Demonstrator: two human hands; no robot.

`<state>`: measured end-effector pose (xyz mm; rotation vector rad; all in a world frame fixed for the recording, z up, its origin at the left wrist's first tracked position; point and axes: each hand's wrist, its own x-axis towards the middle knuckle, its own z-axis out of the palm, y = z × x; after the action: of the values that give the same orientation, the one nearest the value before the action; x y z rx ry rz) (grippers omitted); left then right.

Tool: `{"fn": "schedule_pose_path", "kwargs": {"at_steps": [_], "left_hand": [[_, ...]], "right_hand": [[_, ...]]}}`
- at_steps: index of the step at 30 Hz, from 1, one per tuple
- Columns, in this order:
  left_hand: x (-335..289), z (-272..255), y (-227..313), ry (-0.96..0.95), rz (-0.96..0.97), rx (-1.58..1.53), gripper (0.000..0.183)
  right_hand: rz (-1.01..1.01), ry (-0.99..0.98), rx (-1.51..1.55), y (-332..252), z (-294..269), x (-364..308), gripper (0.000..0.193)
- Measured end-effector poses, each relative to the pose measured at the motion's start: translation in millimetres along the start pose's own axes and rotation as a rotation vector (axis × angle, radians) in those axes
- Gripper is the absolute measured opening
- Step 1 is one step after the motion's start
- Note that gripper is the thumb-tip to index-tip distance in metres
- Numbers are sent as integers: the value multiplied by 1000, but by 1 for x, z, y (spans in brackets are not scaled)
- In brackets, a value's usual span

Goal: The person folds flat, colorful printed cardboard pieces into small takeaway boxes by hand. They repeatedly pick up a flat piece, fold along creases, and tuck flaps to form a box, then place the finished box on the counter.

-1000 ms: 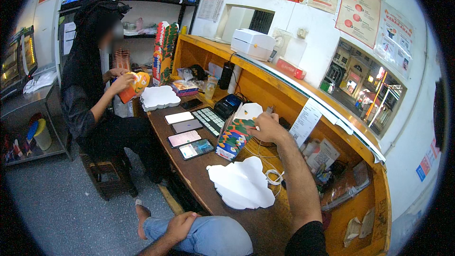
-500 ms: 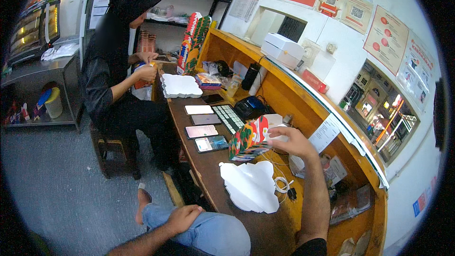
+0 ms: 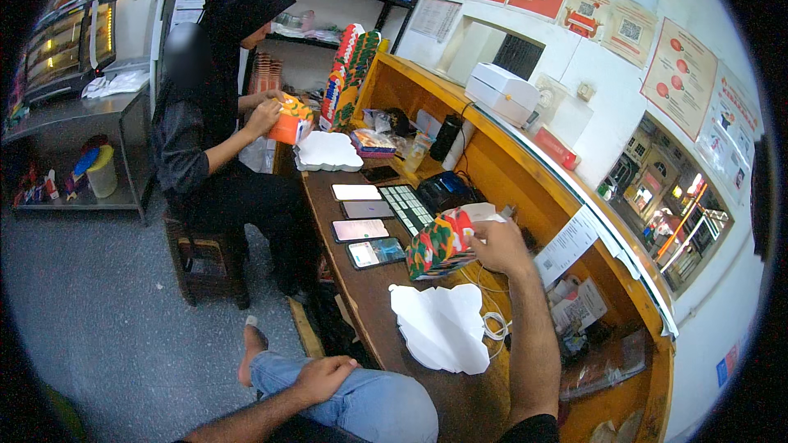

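Note:
My right hand (image 3: 497, 248) reaches over the counter, fingers bent onto the near end of a stack of patterned paper cartons (image 3: 442, 243) in green, red, white and orange. The stack lies on its side; my fingertips are partly hidden against it. A white unfolded carton blank (image 3: 439, 330) lies just in front of it, plain side up. My left hand (image 3: 328, 377) rests flat on my jeans-clad knee, holding nothing. At the far end, a co-worker on a stool holds an orange patterned carton (image 3: 291, 121) in both hands.
Several phones (image 3: 363, 230) lie beside a white-keyed keyboard (image 3: 408, 207). Behind it sits a black device (image 3: 447, 189). White blanks (image 3: 328, 152) and a tall carton stack (image 3: 350, 78) stand farther off. A white cable (image 3: 496, 326) curls by the near blank. A wooden ledge (image 3: 525, 172) bounds the right.
My right fingers have closed in on the end of the carton stack. The co-worker's carton has come up and its orange side shows. The view has shifted slightly; my left hand stays put.

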<state>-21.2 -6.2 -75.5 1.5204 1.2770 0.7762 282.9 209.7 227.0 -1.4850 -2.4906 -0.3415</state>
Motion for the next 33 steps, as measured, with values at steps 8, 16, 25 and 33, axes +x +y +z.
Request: {"fn": "schedule_pose_path", "kwargs": {"at_steps": [8,16,25,33], "left_hand": [[0,1,2,-22,-3,15,50],[-1,0,6,-23,8,2,48],[14,-3,13,248,365,-24,39],[121,-76,198,340,903,350,85]], "right_hand": [[187,-29,189,16,9,3,49],[288,-112,-100,-13,8,-10,45],[-100,-212,329,36,0,-29,24],[-207,-229,390,4,-25,-32,26]]}}
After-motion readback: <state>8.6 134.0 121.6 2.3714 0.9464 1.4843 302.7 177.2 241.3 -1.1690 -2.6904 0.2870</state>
